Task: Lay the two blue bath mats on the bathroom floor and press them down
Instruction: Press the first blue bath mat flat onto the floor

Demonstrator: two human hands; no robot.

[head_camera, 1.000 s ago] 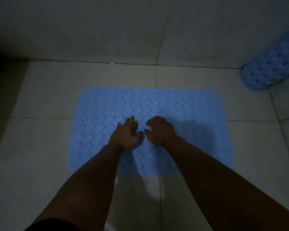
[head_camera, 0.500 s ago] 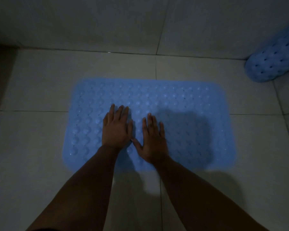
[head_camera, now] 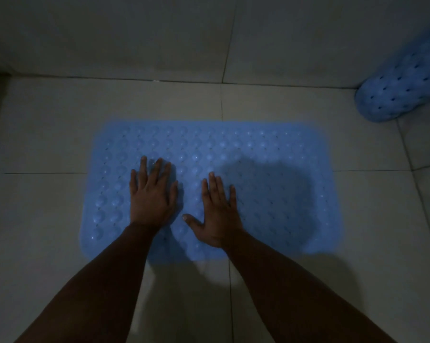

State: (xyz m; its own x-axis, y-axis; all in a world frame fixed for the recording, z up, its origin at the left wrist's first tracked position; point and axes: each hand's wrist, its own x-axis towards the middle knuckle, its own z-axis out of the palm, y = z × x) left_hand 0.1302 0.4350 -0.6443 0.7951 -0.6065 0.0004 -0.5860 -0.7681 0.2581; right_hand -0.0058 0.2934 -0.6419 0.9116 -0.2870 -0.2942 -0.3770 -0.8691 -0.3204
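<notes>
Two bare arms reach down to the tiled floor point(head_camera: 48, 219). The left hand point(head_camera: 152, 196) and the right hand point(head_camera: 217, 214) lie flat on the bumpy blue mat point(head_camera: 271, 154), fingers straight, grasping nothing. Farther off, the second blue mat point(head_camera: 402, 85) sits rolled up by the wall point(head_camera: 159, 38).

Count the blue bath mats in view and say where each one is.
2. One flat mat lies spread on the floor tiles under the left hand and right hand. One rolled mat sits at the right edge, partly out of frame.
</notes>
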